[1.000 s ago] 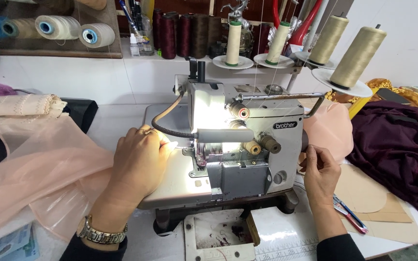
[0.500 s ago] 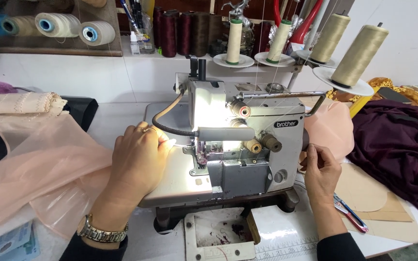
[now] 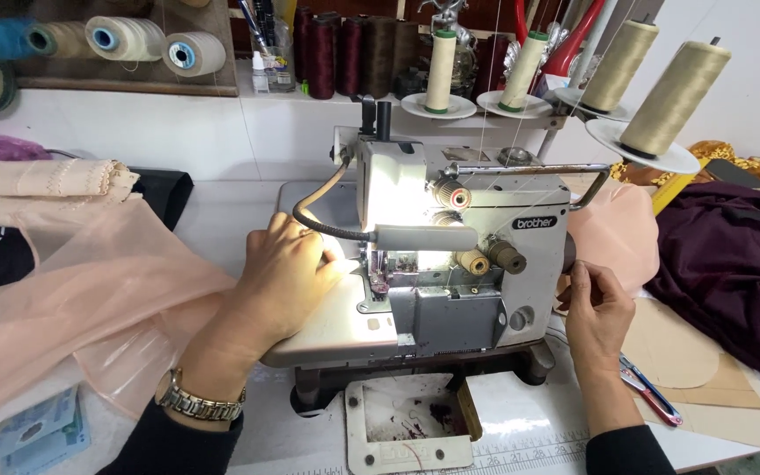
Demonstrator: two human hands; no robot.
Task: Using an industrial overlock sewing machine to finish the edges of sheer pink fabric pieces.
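A white and grey overlock sewing machine stands in the middle of the table, its small lamp lit over the needle area. My left hand lies flat on sheer peach fabric on the machine bed, fingers reaching toward the presser foot. My right hand sits at the machine's right side, fingers pinched together near the peach fabric bunched there. Whether it grips the cloth or a thread is unclear.
Several cream thread cones stand on a rack behind the machine. Dark maroon cloth lies at the right, with tan paper pieces and small snips beside my right wrist. Folded lace and wall spools are at the left.
Both hands stay almost where they were. My left hand has crept slightly toward the presser foot with the fabric.
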